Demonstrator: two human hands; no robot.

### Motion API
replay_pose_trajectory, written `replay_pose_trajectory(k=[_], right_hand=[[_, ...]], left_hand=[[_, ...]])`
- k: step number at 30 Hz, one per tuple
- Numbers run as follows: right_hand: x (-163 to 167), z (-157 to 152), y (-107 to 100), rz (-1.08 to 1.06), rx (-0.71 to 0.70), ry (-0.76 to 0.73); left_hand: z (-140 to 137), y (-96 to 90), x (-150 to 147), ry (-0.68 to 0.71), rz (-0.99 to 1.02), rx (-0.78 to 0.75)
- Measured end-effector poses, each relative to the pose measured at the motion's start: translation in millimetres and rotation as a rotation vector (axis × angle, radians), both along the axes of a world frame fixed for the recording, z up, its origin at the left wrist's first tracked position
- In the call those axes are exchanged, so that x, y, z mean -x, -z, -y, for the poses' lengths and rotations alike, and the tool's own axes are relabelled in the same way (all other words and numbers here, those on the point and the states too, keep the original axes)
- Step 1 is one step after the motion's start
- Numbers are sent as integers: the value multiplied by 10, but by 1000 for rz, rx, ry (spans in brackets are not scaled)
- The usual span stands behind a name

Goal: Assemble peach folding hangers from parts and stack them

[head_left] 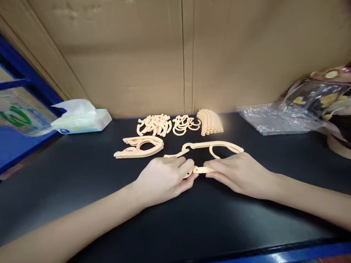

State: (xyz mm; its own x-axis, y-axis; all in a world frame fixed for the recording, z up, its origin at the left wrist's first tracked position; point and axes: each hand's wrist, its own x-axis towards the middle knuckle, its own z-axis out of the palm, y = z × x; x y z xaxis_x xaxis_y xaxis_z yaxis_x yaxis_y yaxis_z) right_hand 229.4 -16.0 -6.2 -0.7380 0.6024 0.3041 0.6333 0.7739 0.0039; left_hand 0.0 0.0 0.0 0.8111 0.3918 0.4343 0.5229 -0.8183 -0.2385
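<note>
My left hand (167, 177) is closed, thumb and fingers pinching a cream plastic hanger piece (188, 174) with a small hole; the fingers cover most of it. From the right, my right hand (242, 173) grips a cream hanger arm (201, 170), whose rounded end meets that piece. Whether the two are joined, I cannot tell. Just behind my hands lies a partly unfolded hanger (207, 145) with a hook, its lower parts hidden by my hands. Folded hangers (139, 147) lie stacked to the left of it.
Farther back on the black table (175, 226) are piles of short curved pieces (155, 124), hooks (181, 125) and long hanger arms (210, 122). A tissue pack (82, 120) stands at left, clear plastic bags (282, 117) at right. Cardboard (123, 58) walls the back.
</note>
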Motion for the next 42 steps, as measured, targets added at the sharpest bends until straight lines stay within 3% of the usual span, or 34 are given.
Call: replay_pose_trajectory(k=[16, 20, 25, 30, 35, 42], right_hand=[[-8, 29, -4, -1, 63, 14], [-21, 14, 11, 10, 12, -14], [-30, 3, 19, 21, -2, -62], [-68, -9, -37, -100, -159, -130], [-148, -93, -110, -182, -225, -25], [-219, -246, -62, -172, -33, 64]], left_hand=[[31, -7, 20, 32, -3, 43], [40, 3, 11, 26, -36, 53], [58, 8, 7, 68, -74, 216], [52, 12, 40, 34, -31, 317], [70, 15, 46, 52, -34, 280], [104, 1, 53, 114, -64, 103]])
